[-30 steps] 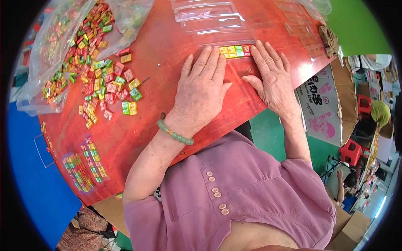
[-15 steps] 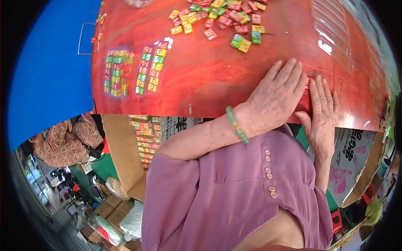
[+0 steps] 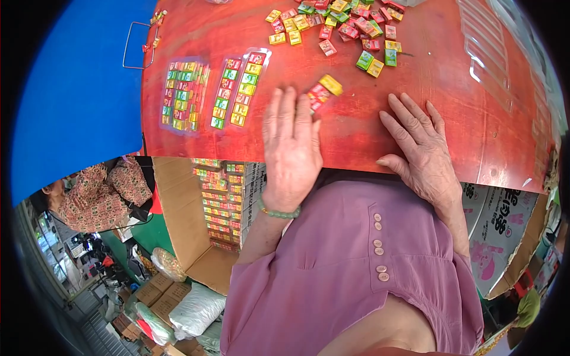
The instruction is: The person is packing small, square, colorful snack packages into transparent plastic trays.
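My left hand, a green bead bracelet at its wrist, reaches over the red tabletop with fingers stretched out flat. Beside its fingertips lie a few small red and yellow boxes, slightly blurred and touching one another. My right hand rests palm down on the table to the right, fingers apart and holding nothing. Left of my left hand stand narrow clear trays filled with red, green and yellow boxes. A loose pile of the same boxes lies at the far middle.
Clear plastic trays lie at the far right. Below the table's near edge, an open carton holds many filled trays; a grey printed carton stands at right. A person in patterned clothing is at left, near a blue surface.
My hands have come apart: the left swept from the right side of the table leftward, and the right opened out on the tabletop. A few small boxes now show beside my left fingers.
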Tool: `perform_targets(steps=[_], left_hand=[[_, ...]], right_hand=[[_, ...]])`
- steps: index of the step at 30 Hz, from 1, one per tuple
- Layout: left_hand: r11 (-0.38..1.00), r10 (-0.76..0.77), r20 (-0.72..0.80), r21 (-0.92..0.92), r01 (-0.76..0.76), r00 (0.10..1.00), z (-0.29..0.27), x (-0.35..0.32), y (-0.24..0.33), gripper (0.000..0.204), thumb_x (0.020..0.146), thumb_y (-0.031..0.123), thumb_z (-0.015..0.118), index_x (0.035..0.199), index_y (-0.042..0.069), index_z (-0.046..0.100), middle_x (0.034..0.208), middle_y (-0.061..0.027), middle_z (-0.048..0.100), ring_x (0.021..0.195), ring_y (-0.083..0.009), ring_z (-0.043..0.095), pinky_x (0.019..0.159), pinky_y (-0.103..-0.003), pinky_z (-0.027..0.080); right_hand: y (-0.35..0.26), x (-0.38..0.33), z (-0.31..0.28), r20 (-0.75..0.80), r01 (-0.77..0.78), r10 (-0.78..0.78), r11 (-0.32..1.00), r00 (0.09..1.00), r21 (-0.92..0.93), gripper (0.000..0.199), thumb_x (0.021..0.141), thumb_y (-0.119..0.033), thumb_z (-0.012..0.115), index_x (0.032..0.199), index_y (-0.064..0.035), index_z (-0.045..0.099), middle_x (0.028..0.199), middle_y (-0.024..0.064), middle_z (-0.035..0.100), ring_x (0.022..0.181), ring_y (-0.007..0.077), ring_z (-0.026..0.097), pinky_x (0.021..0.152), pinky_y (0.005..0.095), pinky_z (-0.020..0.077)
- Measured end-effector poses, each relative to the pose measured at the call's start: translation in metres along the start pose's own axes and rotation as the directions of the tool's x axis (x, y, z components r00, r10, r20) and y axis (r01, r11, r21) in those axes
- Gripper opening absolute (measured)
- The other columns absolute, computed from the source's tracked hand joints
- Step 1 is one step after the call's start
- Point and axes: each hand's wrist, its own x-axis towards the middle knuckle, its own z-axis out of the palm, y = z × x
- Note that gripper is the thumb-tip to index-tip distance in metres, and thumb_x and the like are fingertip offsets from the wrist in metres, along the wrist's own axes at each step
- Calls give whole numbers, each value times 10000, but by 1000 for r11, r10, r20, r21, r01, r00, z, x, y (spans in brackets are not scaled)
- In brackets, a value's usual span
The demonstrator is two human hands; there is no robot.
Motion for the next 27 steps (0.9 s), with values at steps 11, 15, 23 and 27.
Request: perform_targets(steps=[11,15,23,27], left_hand=[[966,-90,132,254,54,987,-10,33,-40,720,1029,450,589,1556,-10,419,1658,-243,329,1550,-418,271,1254,-603,188],[963,-80,99,263,52,992,-4,26,-46,729,1054,428,560,1560,-62,370,1647,-291,311,1549,-427,273,1257,-574,206],[965,-161,75,220,141,984,-15,23,-49,672,1062,324,569,1572,-50,341,1629,-295,335,1528,-439,313,1245,-551,263],[980,-111,69,175,97,991,-18,32,-43,652,1053,282,585,1559,-58,352,1607,-304,362,1512,-451,331,1230,-559,286]], right_hand=[[1,2,-4,-4,-6,6,998,1000,69,708,876,-417,744,1462,-64,561,1600,118,472,1517,324,386,1254,563,246],[10,10,-8,-37,-51,52,998,998,40,679,891,-396,741,1458,-68,562,1590,113,484,1514,326,388,1254,551,261],[25,53,-16,-130,-55,46,996,990,-65,674,923,-362,728,1500,-93,506,1616,93,443,1520,291,372,1236,543,293],[24,74,-15,-135,19,-39,989,990,-146,673,930,-366,724,1504,-101,497,1631,82,423,1502,289,395,1205,536,332]])
